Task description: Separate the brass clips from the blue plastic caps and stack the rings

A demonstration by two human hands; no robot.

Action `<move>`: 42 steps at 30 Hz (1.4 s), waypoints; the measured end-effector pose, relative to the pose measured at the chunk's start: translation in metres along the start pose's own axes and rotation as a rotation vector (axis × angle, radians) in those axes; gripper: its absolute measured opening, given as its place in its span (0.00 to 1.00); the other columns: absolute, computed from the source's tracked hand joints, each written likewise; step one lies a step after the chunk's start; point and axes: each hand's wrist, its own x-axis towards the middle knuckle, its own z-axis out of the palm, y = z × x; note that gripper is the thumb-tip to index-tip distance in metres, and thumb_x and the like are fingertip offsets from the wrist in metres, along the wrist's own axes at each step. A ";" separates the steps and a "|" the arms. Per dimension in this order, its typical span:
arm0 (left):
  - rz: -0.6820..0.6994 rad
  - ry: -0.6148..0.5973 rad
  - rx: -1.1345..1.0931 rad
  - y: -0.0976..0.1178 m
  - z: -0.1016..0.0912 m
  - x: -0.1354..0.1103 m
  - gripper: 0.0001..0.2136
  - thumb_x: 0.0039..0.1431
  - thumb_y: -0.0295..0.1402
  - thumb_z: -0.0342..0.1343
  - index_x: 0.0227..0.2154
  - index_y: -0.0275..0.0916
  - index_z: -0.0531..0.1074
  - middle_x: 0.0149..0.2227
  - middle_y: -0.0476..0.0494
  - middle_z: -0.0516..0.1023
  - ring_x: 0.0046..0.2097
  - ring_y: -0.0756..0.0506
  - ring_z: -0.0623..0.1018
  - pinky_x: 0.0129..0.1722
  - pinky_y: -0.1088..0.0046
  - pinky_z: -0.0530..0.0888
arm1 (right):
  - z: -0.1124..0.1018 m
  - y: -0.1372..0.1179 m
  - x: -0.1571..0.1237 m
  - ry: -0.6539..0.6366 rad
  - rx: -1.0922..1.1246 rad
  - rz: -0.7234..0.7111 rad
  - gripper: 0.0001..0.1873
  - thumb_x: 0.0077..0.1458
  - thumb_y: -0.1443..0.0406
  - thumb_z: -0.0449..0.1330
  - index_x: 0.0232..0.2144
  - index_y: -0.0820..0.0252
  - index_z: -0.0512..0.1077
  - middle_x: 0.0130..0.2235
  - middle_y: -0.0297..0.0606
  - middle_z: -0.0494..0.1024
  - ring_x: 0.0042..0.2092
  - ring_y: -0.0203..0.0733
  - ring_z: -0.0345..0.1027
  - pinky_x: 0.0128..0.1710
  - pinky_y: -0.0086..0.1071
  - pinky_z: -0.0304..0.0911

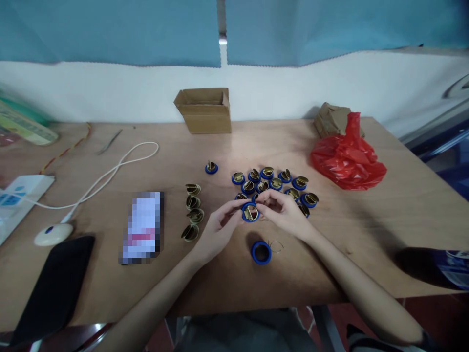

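You sit in a small assembly workshop, its plywood table (366, 225) strewn with brass-and-blue parts (274, 183) near a cardboard box (205, 111).

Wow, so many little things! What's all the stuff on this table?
Ringed pieces: about a dozen, brass in blue rings, table middle.
Lone piece: one, same colours, left of the cluster.
Bare pieces: four, brass, in a column left of middle.
Loose ring: one, blue, near front edge.
Wire loop: one, silver, beside the loose ring.
Box: one, brown, open, back.
Bag: one, red, back right.
Mouse: one, white, left.
Cable: one, white, left.
Table: one, wooden.
Held piece: one, brass in blue ring, between both hands.
Left hand: bare, pinching the held piece.
Right hand: bare, pinching it too.
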 end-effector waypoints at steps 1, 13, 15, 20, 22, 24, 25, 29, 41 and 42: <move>0.004 0.009 0.033 -0.001 0.000 0.000 0.14 0.68 0.38 0.55 0.52 0.41 0.76 0.56 0.39 0.80 0.56 0.40 0.81 0.55 0.62 0.80 | -0.001 -0.002 0.000 -0.022 -0.049 -0.015 0.10 0.62 0.57 0.60 0.35 0.57 0.72 0.32 0.36 0.76 0.33 0.38 0.71 0.32 0.32 0.68; 0.081 0.012 0.134 -0.019 -0.004 0.002 0.17 0.68 0.37 0.54 0.56 0.40 0.72 0.53 0.38 0.82 0.52 0.42 0.83 0.51 0.63 0.82 | 0.002 0.001 0.000 -0.020 -0.245 -0.097 0.10 0.62 0.60 0.57 0.31 0.58 0.72 0.28 0.33 0.73 0.29 0.36 0.63 0.28 0.28 0.57; 0.095 0.026 0.153 -0.021 -0.004 0.002 0.16 0.67 0.37 0.55 0.55 0.40 0.74 0.53 0.39 0.82 0.51 0.42 0.84 0.51 0.64 0.83 | 0.004 0.002 0.000 -0.013 -0.242 -0.102 0.10 0.62 0.60 0.57 0.30 0.58 0.72 0.27 0.33 0.72 0.28 0.35 0.62 0.27 0.28 0.56; 0.104 0.074 0.202 -0.024 -0.005 0.004 0.14 0.65 0.34 0.56 0.51 0.39 0.78 0.49 0.40 0.84 0.47 0.42 0.85 0.47 0.65 0.83 | 0.007 0.001 -0.002 -0.014 -0.201 -0.104 0.09 0.61 0.60 0.59 0.30 0.58 0.72 0.27 0.32 0.72 0.28 0.35 0.62 0.27 0.28 0.57; 0.103 0.074 0.180 -0.020 -0.004 0.003 0.14 0.65 0.34 0.55 0.50 0.39 0.78 0.49 0.39 0.84 0.48 0.42 0.84 0.47 0.65 0.83 | 0.007 0.000 -0.002 0.001 -0.170 -0.081 0.09 0.60 0.60 0.59 0.30 0.58 0.72 0.27 0.33 0.73 0.28 0.36 0.64 0.27 0.29 0.58; 0.092 0.068 0.131 -0.015 -0.002 0.003 0.14 0.66 0.36 0.55 0.50 0.39 0.78 0.51 0.39 0.83 0.50 0.41 0.84 0.48 0.64 0.83 | 0.007 -0.001 -0.002 0.002 -0.097 -0.044 0.10 0.61 0.58 0.59 0.32 0.58 0.73 0.28 0.34 0.74 0.29 0.37 0.67 0.28 0.30 0.63; 0.083 0.067 0.099 -0.013 -0.002 0.003 0.14 0.66 0.36 0.55 0.50 0.39 0.78 0.51 0.39 0.83 0.50 0.41 0.83 0.48 0.64 0.83 | 0.006 -0.001 -0.002 -0.006 -0.047 -0.024 0.11 0.61 0.57 0.59 0.33 0.57 0.73 0.29 0.35 0.75 0.30 0.37 0.68 0.29 0.31 0.65; 0.024 0.070 -0.024 -0.008 -0.001 0.004 0.14 0.64 0.36 0.60 0.50 0.39 0.78 0.52 0.40 0.83 0.53 0.40 0.83 0.53 0.61 0.82 | 0.005 0.002 0.001 -0.028 0.043 0.031 0.13 0.61 0.54 0.59 0.35 0.58 0.72 0.31 0.36 0.77 0.31 0.39 0.71 0.33 0.33 0.69; -0.103 0.035 -0.271 -0.013 -0.002 0.007 0.22 0.56 0.35 0.69 0.54 0.37 0.77 0.55 0.35 0.81 0.55 0.38 0.81 0.58 0.59 0.78 | 0.000 -0.003 0.000 -0.125 -0.192 0.055 0.13 0.63 0.60 0.54 0.29 0.59 0.69 0.26 0.32 0.70 0.27 0.36 0.64 0.27 0.29 0.57; -0.104 0.031 -0.270 -0.012 -0.002 0.007 0.22 0.56 0.35 0.69 0.54 0.37 0.77 0.54 0.35 0.81 0.55 0.38 0.82 0.58 0.59 0.77 | 0.000 -0.003 0.000 -0.126 -0.186 0.046 0.13 0.64 0.60 0.54 0.29 0.59 0.69 0.26 0.32 0.70 0.28 0.36 0.64 0.28 0.29 0.56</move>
